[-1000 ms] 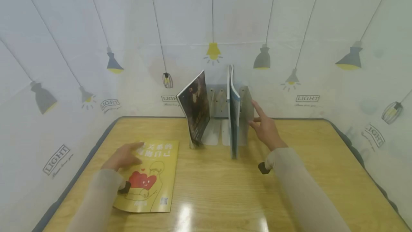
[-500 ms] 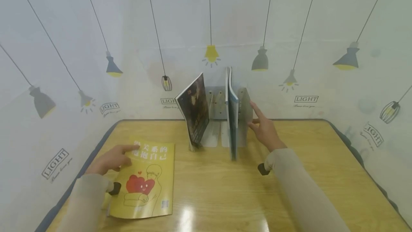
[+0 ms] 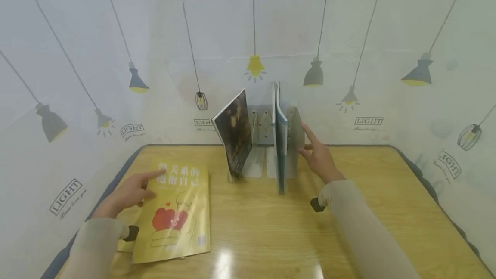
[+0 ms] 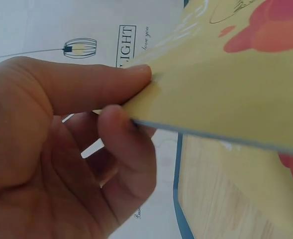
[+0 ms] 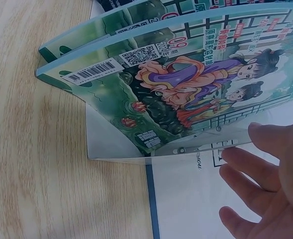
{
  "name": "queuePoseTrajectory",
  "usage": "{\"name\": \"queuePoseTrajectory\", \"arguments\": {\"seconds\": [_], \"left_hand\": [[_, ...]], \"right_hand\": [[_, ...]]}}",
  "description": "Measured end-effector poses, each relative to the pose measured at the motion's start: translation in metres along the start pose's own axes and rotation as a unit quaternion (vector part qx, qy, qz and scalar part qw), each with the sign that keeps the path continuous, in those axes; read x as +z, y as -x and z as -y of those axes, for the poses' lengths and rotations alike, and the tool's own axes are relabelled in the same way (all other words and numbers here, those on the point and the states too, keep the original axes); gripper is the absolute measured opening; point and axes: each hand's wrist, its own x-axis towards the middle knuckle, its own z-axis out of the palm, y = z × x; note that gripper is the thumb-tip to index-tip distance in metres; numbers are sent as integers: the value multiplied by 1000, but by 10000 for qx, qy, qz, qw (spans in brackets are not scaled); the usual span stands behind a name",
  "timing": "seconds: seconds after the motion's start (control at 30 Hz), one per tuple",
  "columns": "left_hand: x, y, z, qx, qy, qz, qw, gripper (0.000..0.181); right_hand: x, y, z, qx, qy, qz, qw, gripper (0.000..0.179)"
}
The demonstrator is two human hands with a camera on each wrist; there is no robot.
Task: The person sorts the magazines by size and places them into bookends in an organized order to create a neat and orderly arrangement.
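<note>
My left hand point(image 3: 125, 193) pinches the left edge of a yellow magazine point(image 3: 174, 210) with a red heart drawing on its cover. The left wrist view shows thumb and finger on that edge, and the magazine tilted above another yellow cover point(image 4: 245, 184). At the back, a pale metal bookend point(image 3: 253, 165) holds upright magazines. My right hand point(image 3: 319, 156) has its thumb and fingers at the right side panel of the bookend, holding it. Beside that panel stand blue-edged magazines point(image 5: 196, 84) with illustrated covers. A dark-covered magazine point(image 3: 236, 137) leans left at the other end.
Everything stands on a light wooden table point(image 3: 263, 231) with a dark edge. Behind it rises a pale wall point(image 3: 329, 20) printed with hanging lamps. Between the dark magazine and the blue-edged ones the bookend's base plates and dividers show.
My left hand has moved left and toward me, to the yellow magazine's left edge. The upper yellow magazine has risen off the one beneath. My right hand keeps its place.
</note>
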Motion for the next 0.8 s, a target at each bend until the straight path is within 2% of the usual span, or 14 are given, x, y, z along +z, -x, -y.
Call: {"name": "queuePoseTrajectory", "arguments": {"seconds": [0.17, 0.33, 0.67, 0.8], "left_hand": [[6, 3, -3, 316, -280, -546, 9976, 73], [9, 13, -7, 367, -289, -990, 9940, 73], [8, 23, -9, 444, -63, -1449, 9884, 67], [8, 25, -11, 686, 89, -1552, 9855, 65]], "right_hand": [[-2, 4, -3, 69, -26, 16, 10000, 82], [-1, 2, -1, 35, -65, 79, 9999, 81], [-1, 1, 2, 19, -86, 35, 10000, 81], [0, 0, 1, 49, -77, 27, 10000, 82]]}}
